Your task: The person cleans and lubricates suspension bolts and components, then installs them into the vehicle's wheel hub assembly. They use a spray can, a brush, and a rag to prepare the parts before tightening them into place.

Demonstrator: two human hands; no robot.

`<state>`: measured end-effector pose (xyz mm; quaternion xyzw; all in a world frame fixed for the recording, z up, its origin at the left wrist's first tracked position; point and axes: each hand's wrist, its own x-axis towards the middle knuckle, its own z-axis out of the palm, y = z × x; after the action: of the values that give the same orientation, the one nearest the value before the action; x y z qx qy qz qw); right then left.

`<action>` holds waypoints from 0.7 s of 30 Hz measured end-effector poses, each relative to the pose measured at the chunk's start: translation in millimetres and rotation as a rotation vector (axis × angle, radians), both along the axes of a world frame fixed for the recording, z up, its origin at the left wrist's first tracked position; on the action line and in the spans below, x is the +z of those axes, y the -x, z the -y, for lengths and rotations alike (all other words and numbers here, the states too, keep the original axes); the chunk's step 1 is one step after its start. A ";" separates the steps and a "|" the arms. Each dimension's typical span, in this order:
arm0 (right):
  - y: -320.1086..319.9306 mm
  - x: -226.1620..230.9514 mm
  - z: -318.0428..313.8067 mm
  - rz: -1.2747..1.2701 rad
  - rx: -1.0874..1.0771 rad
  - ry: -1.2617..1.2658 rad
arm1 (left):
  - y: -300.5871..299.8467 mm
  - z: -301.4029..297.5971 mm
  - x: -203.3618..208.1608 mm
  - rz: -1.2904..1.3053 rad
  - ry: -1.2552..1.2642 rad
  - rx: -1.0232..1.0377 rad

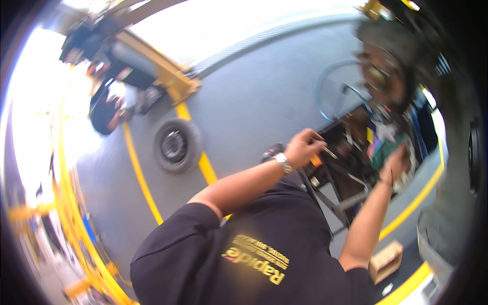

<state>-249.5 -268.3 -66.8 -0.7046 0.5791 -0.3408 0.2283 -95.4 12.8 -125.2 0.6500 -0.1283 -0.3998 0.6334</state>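
Over the tool cart point(354, 200), the left hand point(305, 147) curls, its grip unclear; the right hand point(396, 163) is at the green cloth point(384, 153), pinch or touch too blurred to tell. Tools point(331, 152) lie jumbled; what's finished or left doesn't show.

Bright light point(43, 96) flooded a grey workshop floor point(264, 81) striped with yellow lines point(137, 163).
A pale ribbed strip point(254, 43) curved along the floor's far edge, with white glare point(254, 20) washing out the view beyond. A yellow post point(178, 85) stood beside one painted line, and yellow metal framework point(71, 213) ran down the left side, its surroundings blurred and overexposed.
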 end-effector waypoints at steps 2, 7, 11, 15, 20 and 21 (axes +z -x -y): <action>11.2 -32.3 -6.0 -0.333 0.216 0.189 | -10.9 -14.6 -1.0 -0.047 0.025 0.005; 25.3 -45.8 -64.6 -0.351 0.707 0.298 | -10.5 -27.5 2.9 0.130 -0.067 -0.029; 23.7 -21.3 -136.7 -0.058 1.038 -0.375 | 8.6 -11.8 24.5 0.236 0.053 -0.194; 27.8 -7.0 -160.4 0.323 0.779 -0.775 | 17.5 7.3 49.7 0.277 0.143 -0.335; 74.0 2.3 -169.3 0.361 0.719 -0.916 | 30.3 17.1 50.9 0.392 0.137 -0.681; 82.7 2.6 -170.5 0.479 0.777 -0.964 | 33.9 16.6 47.6 0.146 0.163 -0.722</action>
<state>-332.2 -97.8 -64.3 -0.5857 0.3036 -0.0836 0.7469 -129.3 -3.8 -77.6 0.5372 -0.4253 -0.5386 0.4904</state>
